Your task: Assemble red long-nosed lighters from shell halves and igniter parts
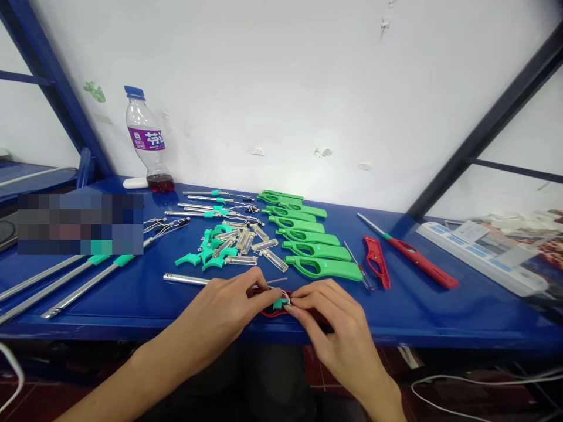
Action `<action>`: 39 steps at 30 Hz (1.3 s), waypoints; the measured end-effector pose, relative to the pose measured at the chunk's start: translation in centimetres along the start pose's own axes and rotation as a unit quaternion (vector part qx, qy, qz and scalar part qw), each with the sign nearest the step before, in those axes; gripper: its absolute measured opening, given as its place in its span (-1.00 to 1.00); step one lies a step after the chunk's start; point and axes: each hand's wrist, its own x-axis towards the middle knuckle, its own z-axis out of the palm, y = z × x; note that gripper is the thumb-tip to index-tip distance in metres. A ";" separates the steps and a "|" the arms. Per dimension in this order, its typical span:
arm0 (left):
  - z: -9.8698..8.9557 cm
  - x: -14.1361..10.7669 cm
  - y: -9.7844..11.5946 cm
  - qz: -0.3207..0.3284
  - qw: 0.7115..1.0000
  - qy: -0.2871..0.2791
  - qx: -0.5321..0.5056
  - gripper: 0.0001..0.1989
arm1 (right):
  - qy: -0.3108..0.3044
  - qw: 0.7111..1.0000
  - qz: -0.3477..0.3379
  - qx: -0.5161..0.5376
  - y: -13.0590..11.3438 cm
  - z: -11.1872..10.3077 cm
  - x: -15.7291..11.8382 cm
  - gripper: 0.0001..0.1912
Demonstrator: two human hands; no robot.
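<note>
At the front edge of the table, both hands meet over a red lighter shell (pixel 275 312), lying open with a teal trigger piece (pixel 278 303) and thin white wires (pixel 285 296) in it. A metal lighter tube (pixel 187 279) sticks out to the left of it. My left hand (pixel 233 305) is closed at the shell's left part, thumb and index finger bent over it; the fingertips partly hide what they press. With thumb and fingers, my right hand (pixel 336 313) pinches the white wires beside the trigger and covers the shell's right end.
Behind the hands lie clear fuel tanks (pixel 246 241), loose teal triggers (pixel 206 252) and several metal tubes (pixel 197 214). Green lighter shells (pixel 319 251) form a column. Rightward are a screwdriver (pixel 363 276), a red half shell (pixel 377 262), a red lighter (pixel 417 258) and a power strip (pixel 479 258). A bottle (pixel 147 140) stands back left.
</note>
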 end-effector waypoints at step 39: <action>-3.1 0.0 -1.3 -0.040 0.994 -0.051 -0.083 -0.38 | -0.043 0.999 0.020 -0.022 0.2 -0.6 -0.2 -0.93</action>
